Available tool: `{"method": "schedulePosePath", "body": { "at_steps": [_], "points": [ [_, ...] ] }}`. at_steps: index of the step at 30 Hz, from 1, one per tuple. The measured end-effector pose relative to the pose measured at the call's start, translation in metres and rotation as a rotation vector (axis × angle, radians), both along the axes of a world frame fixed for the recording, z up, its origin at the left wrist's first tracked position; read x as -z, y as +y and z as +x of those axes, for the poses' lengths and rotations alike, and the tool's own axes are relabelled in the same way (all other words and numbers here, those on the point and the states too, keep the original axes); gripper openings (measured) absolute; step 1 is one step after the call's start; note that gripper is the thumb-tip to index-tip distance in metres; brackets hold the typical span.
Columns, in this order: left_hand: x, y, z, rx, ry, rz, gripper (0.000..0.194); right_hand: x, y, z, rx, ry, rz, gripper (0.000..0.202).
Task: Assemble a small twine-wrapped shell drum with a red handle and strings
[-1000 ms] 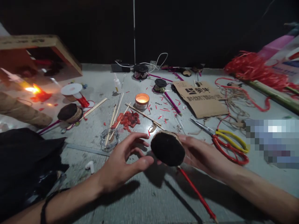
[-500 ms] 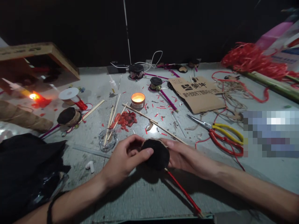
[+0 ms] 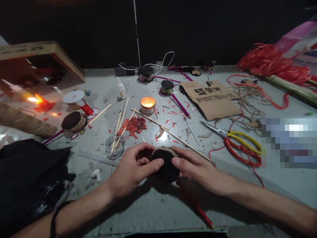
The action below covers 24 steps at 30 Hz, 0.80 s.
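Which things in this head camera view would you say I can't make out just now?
- Underside of the black-covered piece: head view, turned away from the camera.
- Several fingertips of the left hand and right hand: head view, behind that piece.
- Whatever the pixelated patch covers: head view, masked.
- Left end of the cardboard box: head view, cut off by the left edge.
- Candle tin label: head view, too small.
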<state>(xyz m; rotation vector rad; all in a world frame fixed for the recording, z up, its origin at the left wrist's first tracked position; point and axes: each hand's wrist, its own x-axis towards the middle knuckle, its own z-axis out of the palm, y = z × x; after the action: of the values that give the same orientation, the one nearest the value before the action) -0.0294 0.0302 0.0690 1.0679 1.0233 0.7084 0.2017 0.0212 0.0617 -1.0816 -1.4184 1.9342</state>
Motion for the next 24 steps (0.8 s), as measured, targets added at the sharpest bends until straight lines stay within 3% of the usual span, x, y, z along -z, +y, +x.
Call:
{"method": "schedulePosePath", "body": {
  "at_steps": [10,24],
  "points": [
    [0.0004,-0.0006,0.0013,-0.001,0.064,0.082,0.038,0.0025,-0.0038,0.0043,-0.058,0.024,0.051,0.041],
    [-0.0020,0.0017,0.0000,0.039,0.056,0.068,0.038,0.0012,-0.0025,0.0005,-0.011,0.033,-0.045,0.045]
  ]
}}
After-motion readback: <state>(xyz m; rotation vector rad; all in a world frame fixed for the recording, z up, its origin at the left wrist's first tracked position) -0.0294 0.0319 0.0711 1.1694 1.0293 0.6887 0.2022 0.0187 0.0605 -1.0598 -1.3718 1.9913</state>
